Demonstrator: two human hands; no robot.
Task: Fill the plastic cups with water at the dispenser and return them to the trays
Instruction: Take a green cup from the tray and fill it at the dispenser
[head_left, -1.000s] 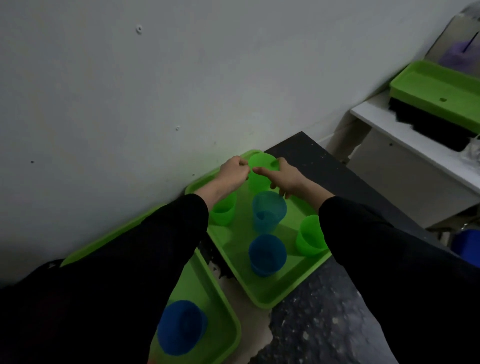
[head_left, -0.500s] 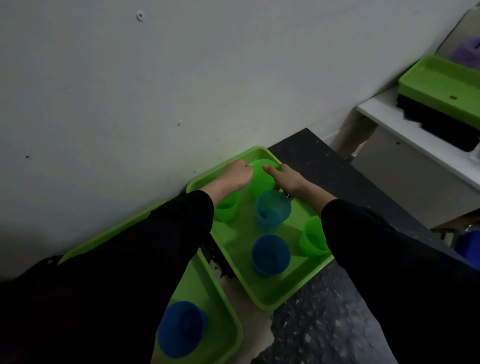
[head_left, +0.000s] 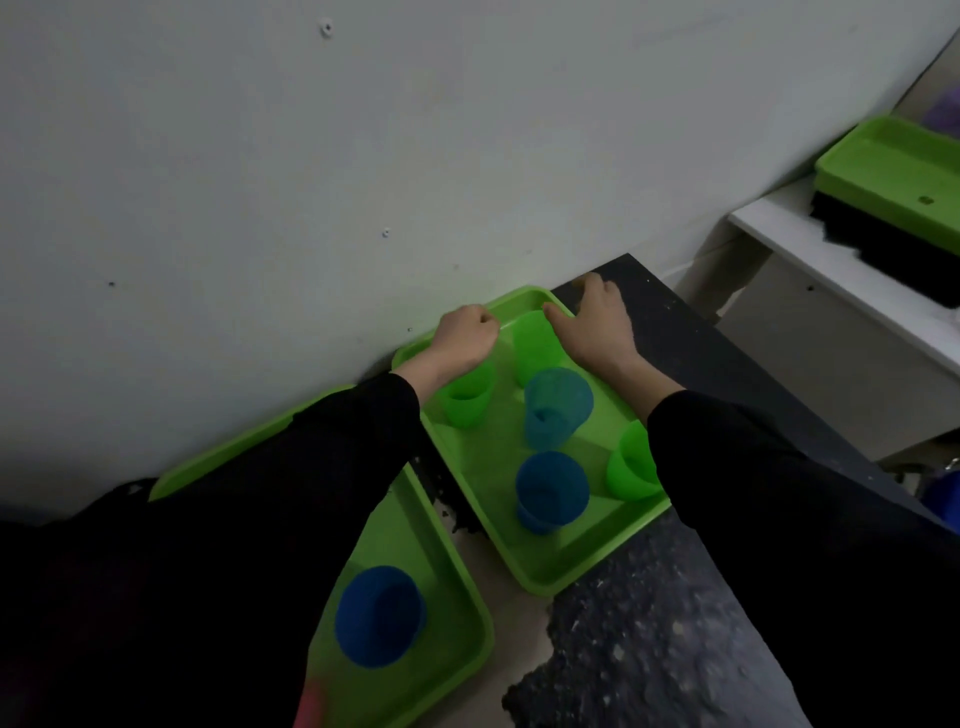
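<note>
Pale wall (head_left: 363, 156) fills the far side. Below it a dark speckled counter (head_left: 675, 623) carries two green trays set at an angle, the left tray (head_left: 441, 545) nearer and the right tray (head_left: 550, 571) farther.

The far green cup (head_left: 535, 345) stands in the far corner of the right tray. It is upright, mouth up, so its long axis is vertical. It sits between the two hands. The left hand (head_left: 465, 338) is just to its left over the tray's wall-side rim, with a strip of bare tray between hand and cup. Its fingers are curled under and nothing shows inside them. The right hand (head_left: 592, 327) lies to the cup's right across the tray's far-right corner, fingers spread and relaxed, gripping nothing. Its inner finger reaches close beside the cup's rim, so this hand looks the nearer, though I cannot tell whether it touches.

A teal cup (head_left: 556, 408) stands just near of the green one, so any reach for either probably has to come from above.

Half a second ago both hands were closed in on this cup's rim. Now they have parted to either side, the right one sliding out toward the counter, and the cup is left standing on the tray.
</note>
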